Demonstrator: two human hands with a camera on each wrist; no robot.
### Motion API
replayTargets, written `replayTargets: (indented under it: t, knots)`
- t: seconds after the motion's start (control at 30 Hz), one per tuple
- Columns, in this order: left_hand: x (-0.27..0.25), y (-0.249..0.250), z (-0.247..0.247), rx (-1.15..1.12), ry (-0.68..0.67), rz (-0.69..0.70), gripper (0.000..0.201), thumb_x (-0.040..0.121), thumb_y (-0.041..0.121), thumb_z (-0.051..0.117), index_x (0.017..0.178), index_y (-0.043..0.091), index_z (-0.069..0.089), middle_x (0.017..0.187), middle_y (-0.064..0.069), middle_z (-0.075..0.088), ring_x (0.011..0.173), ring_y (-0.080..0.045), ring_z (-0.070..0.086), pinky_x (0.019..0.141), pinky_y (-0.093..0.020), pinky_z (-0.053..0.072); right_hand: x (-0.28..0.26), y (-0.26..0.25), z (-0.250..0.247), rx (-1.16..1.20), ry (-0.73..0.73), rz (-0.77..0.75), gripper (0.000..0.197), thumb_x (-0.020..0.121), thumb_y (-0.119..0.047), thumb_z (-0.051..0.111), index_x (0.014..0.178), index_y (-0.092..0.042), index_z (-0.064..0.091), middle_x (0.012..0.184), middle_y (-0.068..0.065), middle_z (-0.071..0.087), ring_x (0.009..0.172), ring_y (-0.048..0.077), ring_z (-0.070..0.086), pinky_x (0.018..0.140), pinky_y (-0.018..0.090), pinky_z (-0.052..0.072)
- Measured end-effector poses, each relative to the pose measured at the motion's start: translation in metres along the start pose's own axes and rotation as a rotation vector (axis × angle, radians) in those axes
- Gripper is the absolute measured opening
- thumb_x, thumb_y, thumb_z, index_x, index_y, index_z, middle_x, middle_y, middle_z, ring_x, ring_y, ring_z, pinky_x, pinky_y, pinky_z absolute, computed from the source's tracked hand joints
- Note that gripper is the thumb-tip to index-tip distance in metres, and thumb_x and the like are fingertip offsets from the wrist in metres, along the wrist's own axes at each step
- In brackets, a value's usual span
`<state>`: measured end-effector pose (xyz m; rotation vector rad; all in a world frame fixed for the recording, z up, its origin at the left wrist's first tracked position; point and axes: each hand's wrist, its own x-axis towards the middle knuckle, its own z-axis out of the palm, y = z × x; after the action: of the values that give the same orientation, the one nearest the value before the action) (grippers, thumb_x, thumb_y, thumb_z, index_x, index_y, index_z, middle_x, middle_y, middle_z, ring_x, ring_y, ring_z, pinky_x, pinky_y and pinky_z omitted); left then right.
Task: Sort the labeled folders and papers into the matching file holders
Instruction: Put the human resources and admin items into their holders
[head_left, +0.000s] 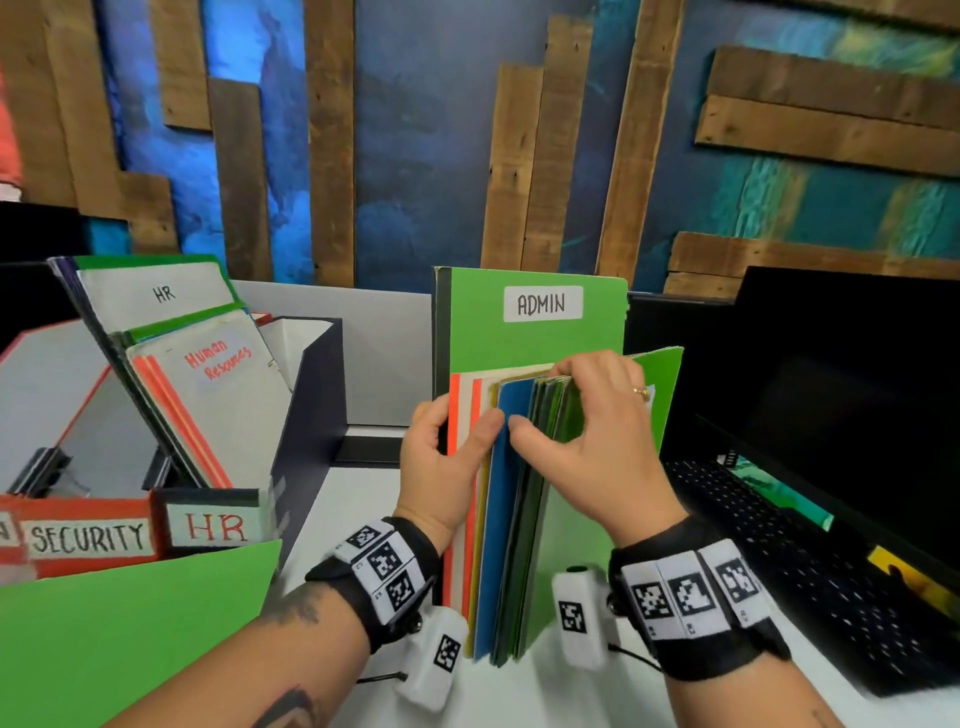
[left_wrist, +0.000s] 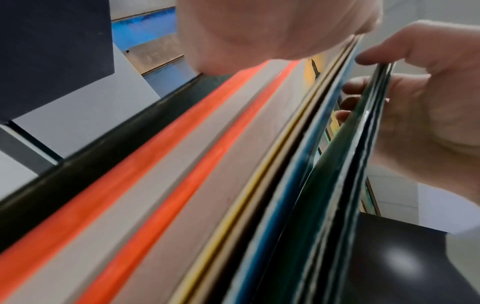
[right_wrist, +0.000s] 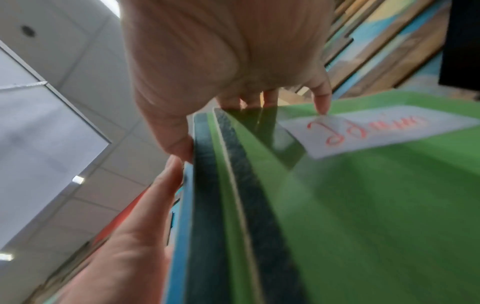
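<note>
Hands (head_left: 524, 441) round flat card folders (head_left: 519, 519)

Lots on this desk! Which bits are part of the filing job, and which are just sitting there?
Part of the job:
- ADMIN folder
- stack of folders, held by left hand and right hand
- HR holder
- SECURITY holder

Just sitting there:
- keyboard
- monitor

Head view: looks forward and down over the desk (head_left: 363, 499), stack of folders (head_left: 511, 499) at frame centre. Left wrist, right wrist views: very near, angled up along the stack's edges. All three share the stack.
</note>
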<state>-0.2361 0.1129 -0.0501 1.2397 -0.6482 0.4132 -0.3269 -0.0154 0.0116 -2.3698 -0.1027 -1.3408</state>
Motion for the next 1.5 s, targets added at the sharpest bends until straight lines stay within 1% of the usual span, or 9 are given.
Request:
replayTargets:
  t: [0.17, 0.27, 0.37, 0.47, 0.6, 0.77, 1.03, 1.2, 1.5]
  knots:
    - [0.0, 0.003, -0.002, 0.104, -0.04, 0.009, 0.03, 0.074, 0.06, 0.074, 0.09, 0.035, 0.068, 0.094, -0.012, 0.058, 0.08, -0.011, 0.062, 0.074, -0.022, 0.052, -0.004, 0.008, -0.007, -0.281, -0.097, 0.197, 0.06, 0.064, -0.066, 0.062, 0.11, -0.032, 0.042, 0.135, 0.002, 0.033, 0.134, 0.028, 0.025, 0.103, 0.058, 0.035]
    - [-0.003, 0.004, -0.002, 0.132, -0.071, -0.005, 0.044, 0.071, 0.065, 0.077, 0.097, 0.03, 0.071, 0.096, -0.008, 0.057, 0.087, -0.02, 0.064, 0.08, -0.035, 0.058, -0.01, 0.01, -0.007, -0.36, -0.116, 0.309, 0.074, 0.066, -0.064, 0.069, 0.127, -0.036, 0.037, 0.162, 0.013, 0.002, 0.148, 0.044, 0.011, 0.109, 0.063, 0.027]
    - [-0.002, 0.003, 0.001, 0.209, -0.057, -0.06, 0.037, 0.074, 0.055, 0.082, 0.095, 0.026, 0.074, 0.099, -0.003, 0.054, 0.089, -0.01, 0.063, 0.084, -0.038, 0.059, -0.009, 0.005, -0.007, -0.298, -0.131, 0.368, 0.075, 0.068, -0.05, 0.076, 0.127, -0.034, 0.032, 0.155, 0.02, 0.011, 0.107, 0.045, 0.058, 0.091, 0.046, 0.049]
    - [0.002, 0.002, 0.002, 0.304, -0.092, -0.051, 0.027, 0.081, 0.038, 0.083, 0.105, 0.034, 0.072, 0.113, 0.004, 0.048, 0.097, 0.005, 0.058, 0.094, -0.032, 0.056, -0.005, 0.006, -0.003, -0.195, -0.082, 0.332, 0.065, 0.071, -0.03, 0.078, 0.117, -0.027, 0.032, 0.132, 0.012, 0.029, 0.07, 0.025, 0.051, 0.071, 0.033, 0.047]
    - [0.014, 0.0, -0.006, 0.305, -0.202, -0.025, 0.04, 0.083, 0.028, 0.082, 0.118, 0.039, 0.067, 0.143, 0.013, 0.028, 0.131, -0.003, 0.044, 0.109, -0.023, 0.04, 0.001, 0.016, 0.003, -0.157, 0.009, 0.308, 0.055, 0.074, -0.012, 0.072, 0.117, -0.015, 0.038, 0.134, 0.013, 0.027, 0.085, 0.027, 0.044, 0.079, 0.032, 0.042]
    - [0.027, 0.0, -0.015, 0.168, -0.239, -0.13, 0.027, 0.086, 0.024, 0.079, 0.109, 0.037, 0.073, 0.147, 0.008, 0.032, 0.128, -0.005, 0.05, 0.09, -0.01, 0.049, 0.018, 0.028, -0.003, -0.214, 0.118, 0.266, 0.045, 0.074, 0.001, 0.063, 0.112, -0.009, 0.041, 0.142, 0.019, 0.024, 0.077, 0.042, 0.056, 0.072, 0.04, 0.048]
    - [0.026, 0.008, -0.017, -0.028, -0.304, -0.175, 0.023, 0.086, 0.011, 0.078, 0.106, 0.023, 0.079, 0.134, 0.0, 0.047, 0.11, -0.005, 0.065, 0.082, -0.023, 0.059, 0.107, 0.02, -0.045, -0.387, 0.257, 0.026, 0.048, 0.074, 0.011, 0.062, 0.114, -0.007, 0.044, 0.153, 0.031, 0.018, 0.094, 0.052, 0.06, 0.078, 0.049, 0.054]
    - [0.02, 0.014, -0.014, -0.103, -0.335, -0.177, 0.021, 0.083, 0.012, 0.079, 0.101, 0.022, 0.08, 0.129, -0.002, 0.05, 0.116, -0.02, 0.064, 0.086, -0.037, 0.061, 0.135, 0.004, -0.043, -0.413, 0.24, -0.218, 0.043, 0.082, 0.009, 0.051, 0.109, -0.021, 0.037, 0.148, 0.01, 0.008, 0.09, 0.051, 0.061, 0.058, 0.05, 0.055]
    - [0.007, 0.02, -0.007, 0.062, -0.317, 0.007, 0.029, 0.08, 0.021, 0.085, 0.107, 0.021, 0.076, 0.122, 0.008, 0.052, 0.114, 0.004, 0.057, 0.093, -0.016, 0.052, 0.089, -0.057, 0.007, -0.303, 0.065, -0.097, 0.057, 0.071, 0.008, 0.066, 0.119, -0.007, 0.04, 0.14, 0.031, 0.02, 0.122, 0.052, 0.042, 0.09, 0.05, 0.054]
